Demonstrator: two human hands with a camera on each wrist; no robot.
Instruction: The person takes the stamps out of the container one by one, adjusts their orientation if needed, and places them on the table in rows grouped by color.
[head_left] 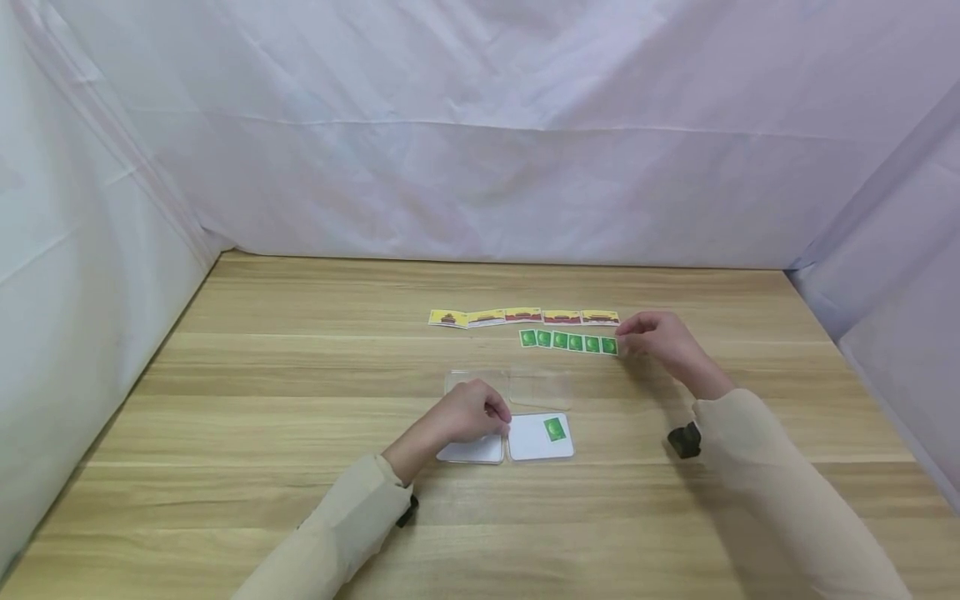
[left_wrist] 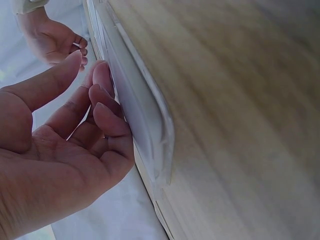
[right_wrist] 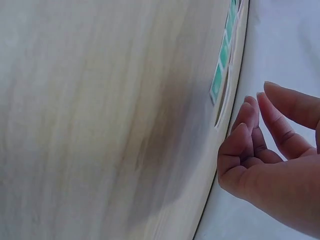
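Note:
My left hand (head_left: 472,411) rests on the left white card (head_left: 472,452), its fingers loosely curled; the left wrist view shows thumb and index finger apart with nothing between them. Beside it lies a right white card (head_left: 527,440) bearing one green stamp (head_left: 554,429) near its right edge. My right hand (head_left: 663,343) hovers at the right end of a row of green stamps (head_left: 575,342). In the right wrist view, a gap shows between its thumb and index fingertip, and the green stamps (right_wrist: 217,82) lie beyond the fingers on the wooden table (right_wrist: 100,125).
Behind the green row lies a row of several yellow and red stamps with buildings (head_left: 562,317). Clear plastic flaps (head_left: 540,389) lie flat just beyond the two cards. White cloth (head_left: 480,192) hangs along the table's back and sides.

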